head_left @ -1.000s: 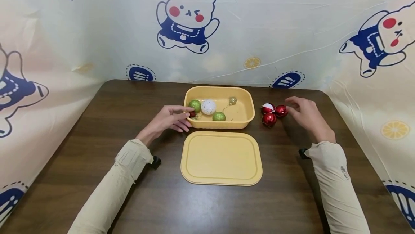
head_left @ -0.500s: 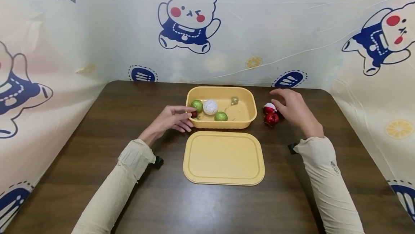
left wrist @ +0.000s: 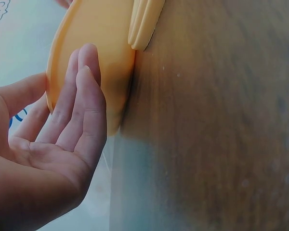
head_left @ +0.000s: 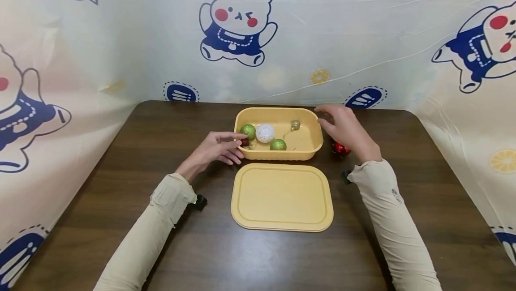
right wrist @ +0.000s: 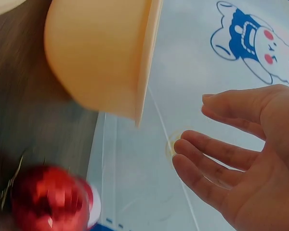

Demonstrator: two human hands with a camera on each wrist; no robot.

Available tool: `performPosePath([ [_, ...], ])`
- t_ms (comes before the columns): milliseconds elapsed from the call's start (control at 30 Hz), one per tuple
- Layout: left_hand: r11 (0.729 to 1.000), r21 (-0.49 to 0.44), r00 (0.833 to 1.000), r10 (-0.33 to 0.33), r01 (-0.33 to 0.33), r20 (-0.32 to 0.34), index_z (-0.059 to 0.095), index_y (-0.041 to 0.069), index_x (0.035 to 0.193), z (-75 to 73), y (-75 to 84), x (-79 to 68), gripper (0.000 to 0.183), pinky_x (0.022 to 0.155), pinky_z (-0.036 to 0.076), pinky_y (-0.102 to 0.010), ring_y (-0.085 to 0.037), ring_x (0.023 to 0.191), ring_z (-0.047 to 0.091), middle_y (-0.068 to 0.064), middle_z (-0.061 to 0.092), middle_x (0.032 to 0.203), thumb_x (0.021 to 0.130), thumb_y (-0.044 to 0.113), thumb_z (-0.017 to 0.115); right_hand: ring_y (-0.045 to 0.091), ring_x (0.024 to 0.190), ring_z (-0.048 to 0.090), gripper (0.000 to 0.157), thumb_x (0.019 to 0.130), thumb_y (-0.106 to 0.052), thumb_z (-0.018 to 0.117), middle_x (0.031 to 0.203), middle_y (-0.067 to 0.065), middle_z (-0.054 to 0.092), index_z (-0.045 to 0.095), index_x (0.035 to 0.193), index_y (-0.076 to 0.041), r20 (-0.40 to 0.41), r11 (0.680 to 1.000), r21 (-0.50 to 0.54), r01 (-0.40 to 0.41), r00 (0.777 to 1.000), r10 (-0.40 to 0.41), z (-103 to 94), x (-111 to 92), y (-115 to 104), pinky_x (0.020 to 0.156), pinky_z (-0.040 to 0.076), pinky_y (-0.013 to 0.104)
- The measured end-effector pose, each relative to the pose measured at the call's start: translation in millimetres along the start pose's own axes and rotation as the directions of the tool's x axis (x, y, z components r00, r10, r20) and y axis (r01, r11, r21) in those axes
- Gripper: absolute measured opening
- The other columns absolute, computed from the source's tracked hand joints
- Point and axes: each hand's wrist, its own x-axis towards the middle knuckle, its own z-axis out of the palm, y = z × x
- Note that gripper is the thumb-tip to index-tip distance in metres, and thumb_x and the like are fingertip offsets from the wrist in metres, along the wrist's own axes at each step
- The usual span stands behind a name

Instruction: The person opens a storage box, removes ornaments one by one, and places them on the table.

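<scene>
Pale bear-printed sheeting [head_left: 153, 36] behind a dark wood-grain table [head_left: 201, 255]. Near the back, an open yellow rectangular plastic box [head_left: 278, 155] with two glittery green balls [head_left: 278, 144], a speckled white ball [head_left: 265, 133] and a tiny gold ball [head_left: 295, 125] inside. Left hand [head_left: 215, 147] at its left rim, fingers loosely extended. Right hand [head_left: 346, 130] bare, fingers parted, just beyond its right side; near, a shiny red ball [head_left: 341, 148]. Seemingly between ball transfers, direction unclear; next, probably calling for a light fingertip pinch.
</scene>
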Motion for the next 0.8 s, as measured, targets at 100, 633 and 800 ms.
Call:
performPosePath([
  [100, 1.000, -0.002, 1.000, -0.002, 0.002, 0.002, 0.060, 0.005, 0.136, -0.5, -0.3, -1.6, 0.042, 0.067, 0.061, -0.043, -0.033, 0.075, 0.073, -0.023, 0.073, 0.091, 0.099, 0.024, 0.065, 0.037, 0.115, 0.061, 0.033, 0.097, -0.009, 0.064, 0.129, 0.020, 0.062, 0.062, 0.129, -0.001, 0.005, 1.000, 0.004, 0.026, 1.000, -0.026, 7.3, 7.3, -6.6, 0.097, 0.050, 0.053],
  [633, 1.000, -0.006, 1.000, 0.000, 0.000, -0.002, 0.061, 0.006, 0.136, -1.6, -0.6, -0.2, 0.041, 0.067, 0.061, -0.044, -0.034, 0.074, 0.073, -0.035, 0.068, 0.098, 0.099, 0.024, 0.065, 0.040, 0.117, 0.058, 0.033, 0.099, -0.012, 0.062, 0.128, 0.022, 0.062, 0.062, 0.130, -0.001, 0.068, 0.998, 0.026, 0.059, 0.996, -0.061, 48.4, 35.6, -18.0, 0.095, 0.048, 0.054],
  [800, 1.000, 0.002, 1.000, -0.004, 0.004, -0.004, 0.061, 0.005, 0.136, -1.0, 1.0, 0.3, 0.040, 0.067, 0.061, -0.044, -0.033, 0.074, 0.073, -0.034, 0.068, 0.098, 0.099, 0.023, 0.064, 0.038, 0.119, 0.057, 0.032, 0.098, -0.010, 0.061, 0.129, 0.021, 0.062, 0.062, 0.128, 0.002, 0.086, 0.997, -0.009, 0.083, 0.993, -0.082, 59.3, 38.8, -10.8, 0.101, 0.046, 0.052],
])
